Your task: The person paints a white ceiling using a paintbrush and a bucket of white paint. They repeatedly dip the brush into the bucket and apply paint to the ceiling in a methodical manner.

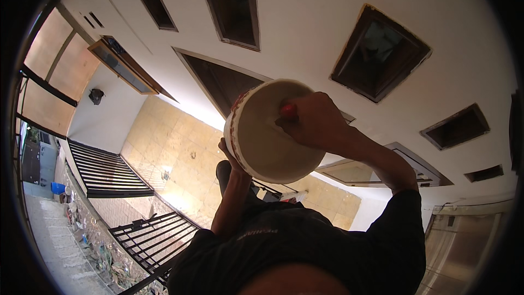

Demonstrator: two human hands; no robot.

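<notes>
A round off-white bucket [262, 142] with red-brown stains along its outer left side is held up in front of my chest, its mouth turned toward me. My left hand [232, 158] grips it from the lower left side; most of the fingers are hidden behind the wall. Over the bucket's mouth, my right hand [316, 120] is closed around a red rounded thing [288, 111]. Only its smooth red end shows between the fingers, so I cannot make out the rest. The inside of the bucket looks pale and shadowed.
A white wall with several dark-framed openings [232, 11] rises ahead. Yellowish floor tiles [169, 136] lie below. To the left stand black metal railings [109, 169], with a lower paved strip [60, 235] and a blue container [58, 188] beyond. A glossy brown panel [461, 246] is at lower right.
</notes>
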